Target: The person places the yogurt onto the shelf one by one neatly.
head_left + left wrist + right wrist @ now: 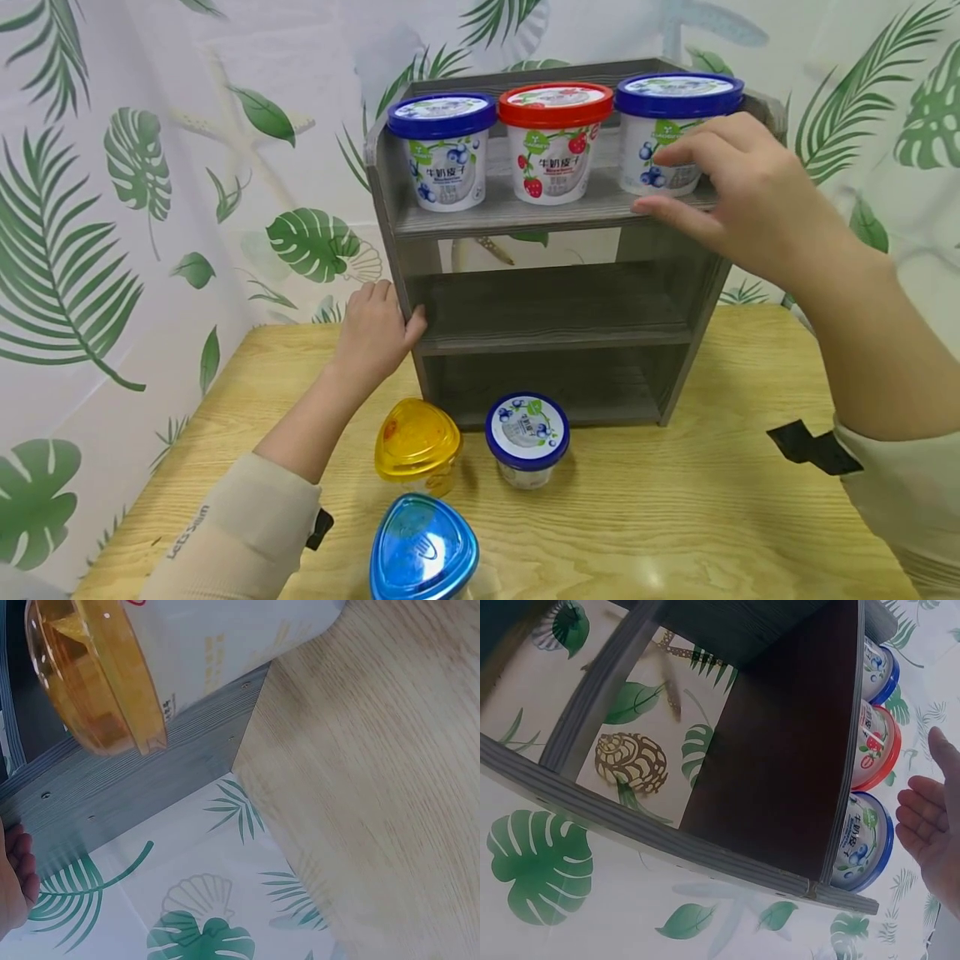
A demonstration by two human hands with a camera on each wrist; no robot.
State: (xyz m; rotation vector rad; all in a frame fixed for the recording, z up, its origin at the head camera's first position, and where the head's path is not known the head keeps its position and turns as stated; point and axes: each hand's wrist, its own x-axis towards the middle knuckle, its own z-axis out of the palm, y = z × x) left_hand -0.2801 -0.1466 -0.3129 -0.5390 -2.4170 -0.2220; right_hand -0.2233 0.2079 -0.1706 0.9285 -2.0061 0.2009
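Note:
A small grey wooden shelf [551, 333] stands on the table. My left hand [372, 327] grips its left side panel, thumb over the front edge; in the left wrist view the curled fingers [24, 862] touch that panel. On the top board are a blue-lidded blueberry tub [442, 150], a red-lidded strawberry tub [555, 142] and another blue-lidded blueberry tub [652, 158] at the right. My right hand [772, 192] is in front of the right-hand tub, thumb and fingers spread. In the right wrist view a gap shows between this hand [934, 825] and the tubs.
In front of the shelf on the table [675, 517] stand another blue-lidded blueberry tub [527, 433], a yellow-lidded container [417, 446] and a container with a shiny blue lid [423, 550]. A leaf-patterned cloth [150, 275] hangs behind the table.

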